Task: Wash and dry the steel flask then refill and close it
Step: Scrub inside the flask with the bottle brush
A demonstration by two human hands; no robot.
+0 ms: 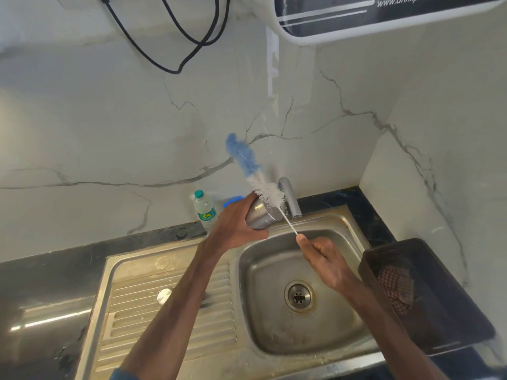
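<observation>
My left hand [236, 226] grips the steel flask [263, 216] and holds it tilted above the back edge of the sink [274, 341]. My right hand [326, 259] pinches the thin white handle of a bottle brush [252, 171]. The brush's blue and white bristles stick up past the flask towards the wall, outside the flask. A round steel cap [164, 295] lies on the ribbed drainboard at the left; whether it belongs to the flask I cannot tell.
A steel tap [289, 196] stands behind the sink. A small plastic water bottle [205, 209] stands on the counter by the wall. A dark tray [428, 297] with a checked cloth sits right of the sink. A water purifier [384, 15] hangs above.
</observation>
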